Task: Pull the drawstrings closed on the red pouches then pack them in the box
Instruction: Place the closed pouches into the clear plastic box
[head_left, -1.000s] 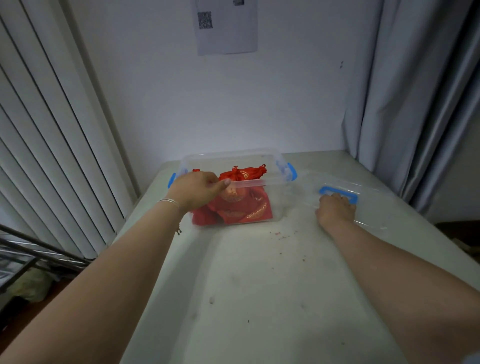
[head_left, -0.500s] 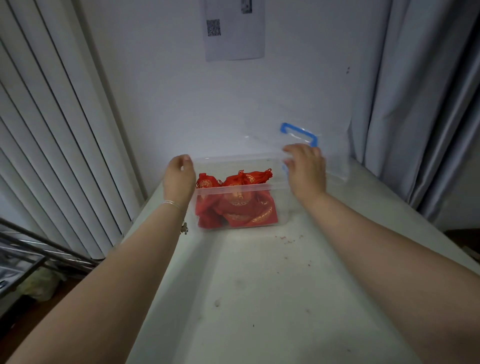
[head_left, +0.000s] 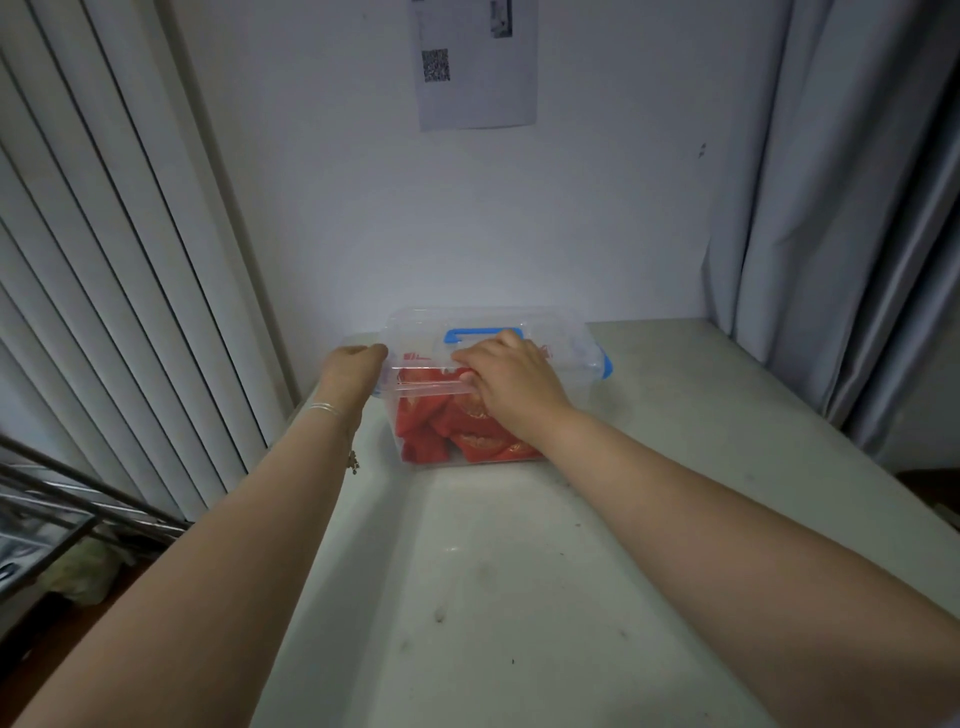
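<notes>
A clear plastic box (head_left: 415, 447) stands at the far left part of the pale desk (head_left: 519, 597), close to the white wall (head_left: 571, 208). Inside it, seen through the near wall, lie the red pouches (head_left: 431, 436) with gold print, piled together and filling the lower part of the box. A clear lid (head_left: 561, 332) with a blue handle (head_left: 483, 334) lies on top of the box, and a blue side clip (head_left: 607, 366) shows at the right end.

The left hand (head_left: 353, 366) is at the left end of the box, fingers curled against the lid's edge there; whether they actually clamp the edge cannot be told. A thin bracelet (head_left: 324, 410) circles that wrist. The right hand (head_left: 511, 382) rests on the lid's near part, just on the near side of the blue handle, fingers bent and spread flat on the plastic, pressing rather than gripping; the thumb reaches down toward the near rim.

On the wall above hangs a sheet of paper (head_left: 475, 62) with a square code printed on it. Vertical blinds (head_left: 104, 260) fill the left side, and a grey curtain (head_left: 841, 208) hangs on the right. Small dark specks dot the desk in the near part.
</notes>
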